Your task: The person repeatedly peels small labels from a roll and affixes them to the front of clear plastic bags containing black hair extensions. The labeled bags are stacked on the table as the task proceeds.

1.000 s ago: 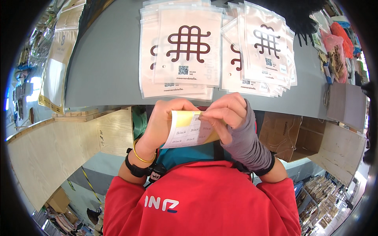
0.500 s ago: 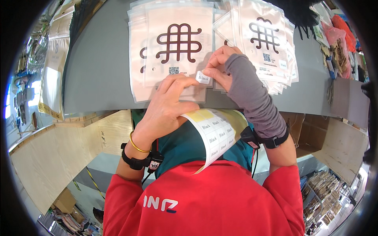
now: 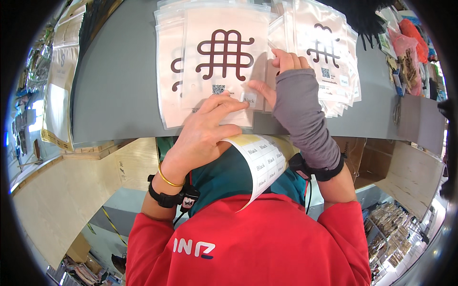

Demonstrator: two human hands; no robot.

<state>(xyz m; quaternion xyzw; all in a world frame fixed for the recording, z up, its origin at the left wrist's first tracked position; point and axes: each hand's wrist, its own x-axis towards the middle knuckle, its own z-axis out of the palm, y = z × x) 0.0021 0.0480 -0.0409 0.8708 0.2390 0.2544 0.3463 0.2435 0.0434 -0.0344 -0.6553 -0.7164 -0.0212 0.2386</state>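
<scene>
White label [image 3: 248,98] now flat on zip bag [image 3: 226,55], upper center: placed. My right hand [image 3: 288,74] is spread, left hand [image 3: 205,126] pinches label sheet [image 3: 262,159].

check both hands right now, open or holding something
Left hand: closed, holding the sticker sheet.
Right hand: open, holding nothing, near the small sticker.

the red top [image 3: 248,238] bears white lettering [image 3: 189,246].

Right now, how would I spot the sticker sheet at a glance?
Start at the grey table, then go to the left hand over its near edge. The sticker sheet hangs from that hand, curling over the teal cloth. Unlike the pale pouches, it bears rows of white labels.
</scene>
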